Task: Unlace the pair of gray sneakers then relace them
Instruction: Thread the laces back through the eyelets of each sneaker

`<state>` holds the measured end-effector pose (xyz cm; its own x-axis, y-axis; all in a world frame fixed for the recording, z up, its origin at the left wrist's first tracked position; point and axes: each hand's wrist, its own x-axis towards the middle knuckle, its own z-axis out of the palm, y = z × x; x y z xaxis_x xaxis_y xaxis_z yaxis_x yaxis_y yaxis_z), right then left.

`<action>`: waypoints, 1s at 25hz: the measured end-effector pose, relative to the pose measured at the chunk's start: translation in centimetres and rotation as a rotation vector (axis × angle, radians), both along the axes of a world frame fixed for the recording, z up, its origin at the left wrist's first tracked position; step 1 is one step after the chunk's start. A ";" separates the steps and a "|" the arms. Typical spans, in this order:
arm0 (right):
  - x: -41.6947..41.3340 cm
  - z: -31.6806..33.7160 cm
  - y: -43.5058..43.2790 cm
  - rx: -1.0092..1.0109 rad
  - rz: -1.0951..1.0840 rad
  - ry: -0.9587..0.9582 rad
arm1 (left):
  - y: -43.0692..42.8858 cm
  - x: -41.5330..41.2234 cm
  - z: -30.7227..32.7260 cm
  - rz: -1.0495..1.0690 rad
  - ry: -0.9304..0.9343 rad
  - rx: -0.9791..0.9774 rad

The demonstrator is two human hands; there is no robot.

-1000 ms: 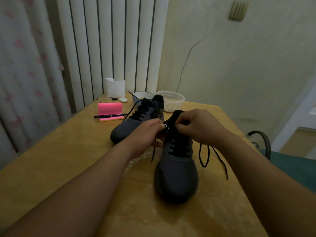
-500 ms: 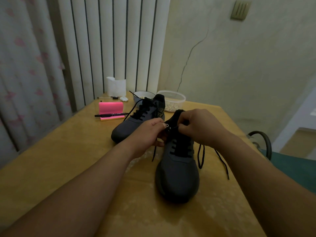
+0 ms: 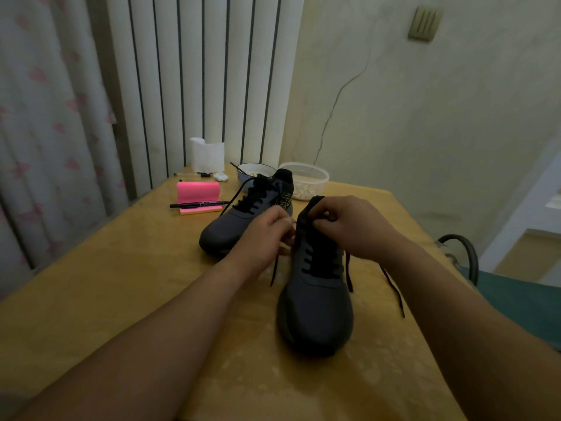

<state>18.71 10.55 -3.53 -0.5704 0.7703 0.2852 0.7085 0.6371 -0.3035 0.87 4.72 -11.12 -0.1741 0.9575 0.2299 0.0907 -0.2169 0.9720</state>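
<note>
Two gray sneakers with black laces stand on the yellow table (image 3: 121, 284). The near sneaker (image 3: 315, 311) points its toe at me. My left hand (image 3: 264, 235) pinches the left end of its black lace (image 3: 276, 270) beside the upper eyelets, and the tail hangs down to the table. My right hand (image 3: 349, 226) is closed on the lace at the top of the tongue; a loose loop and tail (image 3: 391, 284) trail on the table to the right. The far sneaker (image 3: 243, 220) lies behind my left hand, laced.
A pink notepad (image 3: 198, 192) with a black pen (image 3: 197, 204) lies at the back left. Behind the shoes are a white cup (image 3: 208, 154), a bowl (image 3: 253, 171) and a clear plastic tub (image 3: 306, 179). A chair back (image 3: 467, 253) rises past the table's right edge.
My hands stay at the near sneaker's top eyelets. The loose lace loop on the right has drawn in a little toward the shoe.
</note>
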 end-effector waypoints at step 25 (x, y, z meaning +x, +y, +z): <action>6.5 -3.9 -1.8 -0.280 -0.315 0.354 | -4.0 -4.2 3.1 0.438 -0.556 -0.047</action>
<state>25.17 8.76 -7.46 -0.2067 0.9622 0.1771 0.6757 0.2713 -0.6855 -3.33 0.74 -8.06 -0.6249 0.7794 -0.0446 -0.3524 -0.2306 0.9070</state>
